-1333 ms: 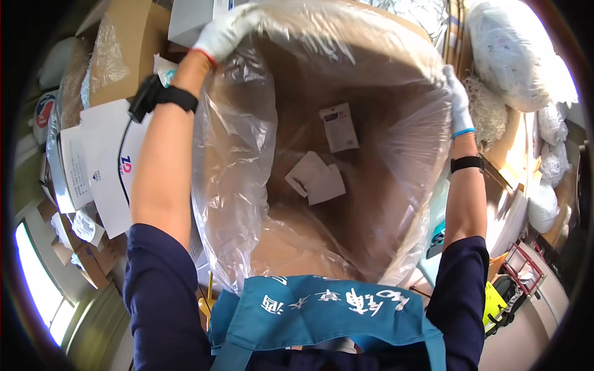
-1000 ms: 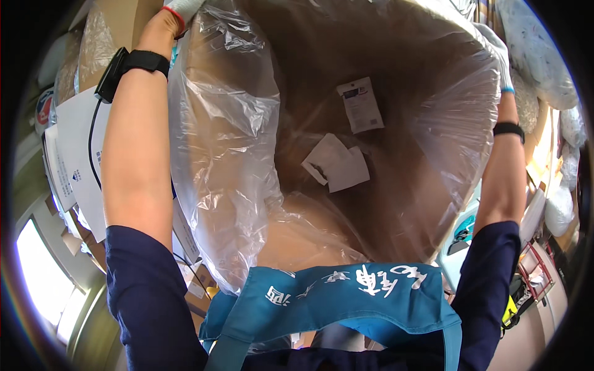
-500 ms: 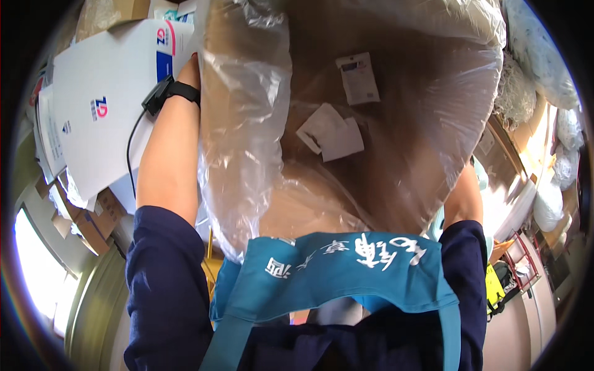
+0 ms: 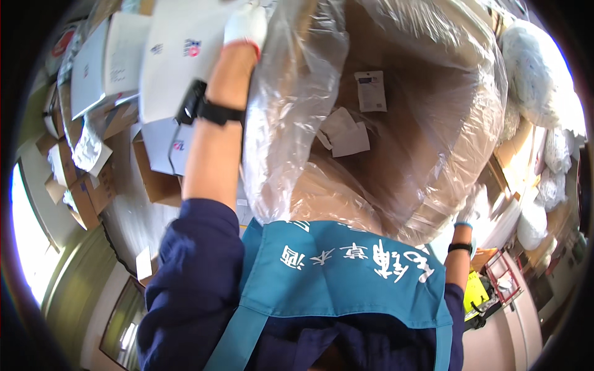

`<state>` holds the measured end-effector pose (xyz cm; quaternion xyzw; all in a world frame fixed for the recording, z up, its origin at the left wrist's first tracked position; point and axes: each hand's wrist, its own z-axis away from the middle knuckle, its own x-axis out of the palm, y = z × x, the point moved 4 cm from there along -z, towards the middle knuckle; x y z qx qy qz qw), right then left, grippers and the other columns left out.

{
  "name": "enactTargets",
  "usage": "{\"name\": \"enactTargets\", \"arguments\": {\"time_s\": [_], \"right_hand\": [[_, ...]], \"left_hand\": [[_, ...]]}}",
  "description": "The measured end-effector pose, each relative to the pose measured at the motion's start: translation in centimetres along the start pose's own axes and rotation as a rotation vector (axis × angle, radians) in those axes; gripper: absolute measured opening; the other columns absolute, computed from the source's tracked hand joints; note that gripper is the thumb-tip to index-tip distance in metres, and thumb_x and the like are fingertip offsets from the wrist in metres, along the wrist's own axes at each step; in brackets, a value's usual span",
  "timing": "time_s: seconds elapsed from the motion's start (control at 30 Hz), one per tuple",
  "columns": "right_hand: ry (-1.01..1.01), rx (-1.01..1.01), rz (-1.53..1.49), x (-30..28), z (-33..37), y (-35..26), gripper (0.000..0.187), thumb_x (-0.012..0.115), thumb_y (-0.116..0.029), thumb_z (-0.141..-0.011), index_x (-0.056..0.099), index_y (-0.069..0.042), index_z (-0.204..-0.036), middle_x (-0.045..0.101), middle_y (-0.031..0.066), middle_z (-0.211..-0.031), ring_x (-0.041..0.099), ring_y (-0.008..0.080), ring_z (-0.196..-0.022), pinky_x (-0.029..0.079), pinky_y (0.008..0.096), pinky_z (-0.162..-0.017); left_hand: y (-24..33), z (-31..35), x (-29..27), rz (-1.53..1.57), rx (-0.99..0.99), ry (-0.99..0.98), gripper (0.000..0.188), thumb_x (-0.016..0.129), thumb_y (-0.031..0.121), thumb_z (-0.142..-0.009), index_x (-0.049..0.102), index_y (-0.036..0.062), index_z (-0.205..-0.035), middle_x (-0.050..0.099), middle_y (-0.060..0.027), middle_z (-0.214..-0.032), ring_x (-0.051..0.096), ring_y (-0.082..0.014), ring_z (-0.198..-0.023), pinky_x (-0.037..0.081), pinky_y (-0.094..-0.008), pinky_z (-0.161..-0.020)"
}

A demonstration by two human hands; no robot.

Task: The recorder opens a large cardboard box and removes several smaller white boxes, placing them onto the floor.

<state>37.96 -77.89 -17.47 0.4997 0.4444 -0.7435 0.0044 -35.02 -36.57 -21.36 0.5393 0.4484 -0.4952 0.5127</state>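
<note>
In front of my apron is a large cardboard box (image 4: 334, 201) lined with a clear plastic bag (image 4: 272, 123) folded over its rim. Inside lie a small white packet (image 4: 371, 91) and a torn white paper piece (image 4: 351, 137). My left hand (image 4: 246, 28), in a white glove, reaches far along the outer left side of the bag, beside a white carton; its fingertips are not clearly seen. On the lower right, just outside the box, my right hand (image 4: 475, 207) is also gloved in white and smeared by motion. Whether its fingers are closed does not show.
White cartons (image 4: 176, 68) stand along the left, with an open brown box (image 4: 158, 179) beneath. Bulging clear plastic bags (image 4: 535, 65) fill the far right. A red metal frame (image 4: 504, 278) and a yellow item (image 4: 475, 290) lie at the lower right.
My left hand has reached farther forward, its white glove now showing. My right hand has come out from behind the bag on the right. The view has shifted, with more cartons visible on the left.
</note>
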Motion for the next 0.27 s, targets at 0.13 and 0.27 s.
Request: {"name": "enactTargets", "arguments": {"time_s": [0.13, 0.27], "right_hand": [[0.253, -0.078, 0.490, -6.9, 8.0, 1.8, 0.040, 0.046, -0.018, -0.102, 0.051, -0.005, -0.139, 0.061, 0.0139, -0.127, 0.063, 0.0237, -0.095, 0.051, 0.0329, -0.081], [0.262, 0.046, 0.228, -12.0, 22.1, 3.1, 0.041, 0.050, -0.021, -0.103, 0.050, -0.008, -0.141, 0.059, 0.0171, -0.130, 0.062, 0.0257, -0.099, 0.052, 0.0348, -0.083]], "left_hand": [[5.7, 16.3, -12.6, 1.529, -0.387, 0.415, 0.033, 0.043, 0.010, -0.106, 0.060, -0.0112, -0.125, 0.067, -0.0172, -0.121, 0.064, -0.0264, -0.114, 0.048, -0.0355, -0.104], [2.8, 35.0, -11.0, 1.307, -0.399, -0.019, 0.025, 0.046, 0.008, -0.106, 0.068, -0.0029, -0.107, 0.071, -0.0055, -0.104, 0.064, -0.0129, -0.096, 0.049, -0.0291, -0.090]]}}
